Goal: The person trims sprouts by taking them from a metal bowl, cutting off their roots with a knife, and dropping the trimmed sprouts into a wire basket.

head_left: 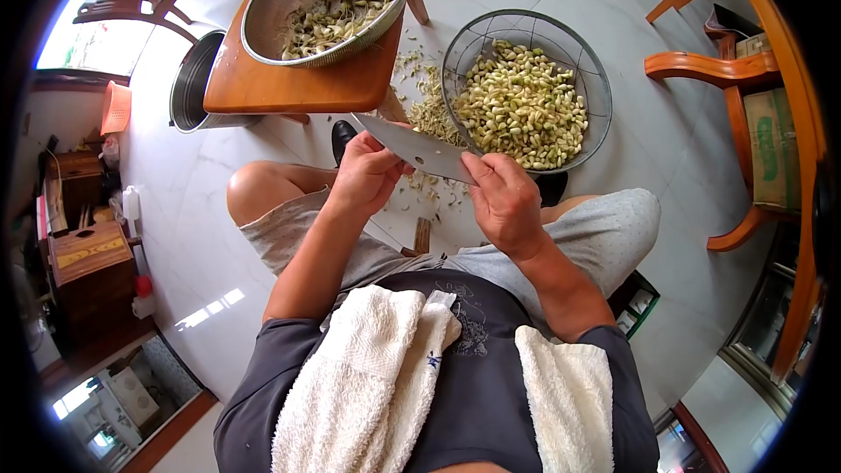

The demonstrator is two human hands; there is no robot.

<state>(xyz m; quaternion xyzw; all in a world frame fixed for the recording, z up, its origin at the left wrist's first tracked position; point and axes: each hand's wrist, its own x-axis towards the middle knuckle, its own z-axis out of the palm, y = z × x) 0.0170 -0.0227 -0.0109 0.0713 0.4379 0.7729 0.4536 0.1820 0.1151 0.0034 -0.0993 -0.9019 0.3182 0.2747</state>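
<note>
A wide metal blade (pixel 416 149) with a small round hole spans the space between my hands, above the lap. My right hand (pixel 505 201) pinches its right end between thumb and fingers. On the other side, my left hand (pixel 366 171) has its fingers curled at the blade's lower edge; whether something small is between them is too hidden to tell. Beyond the blade, a round wire basket (pixel 599 79) on the floor holds many pale green-white bulbs (pixel 526 105). Trimmed peelings (pixel 429 109) lie scattered beside that basket.
A wooden stool (pixel 298 92) at the upper left bears a metal colander (pixel 254 22) with untrimmed bulbs and roots. Behind it stands a dark metal bucket (pixel 186 83). Wooden furniture (pixel 740 70) and a cardboard box (pixel 773 149) are at the right.
</note>
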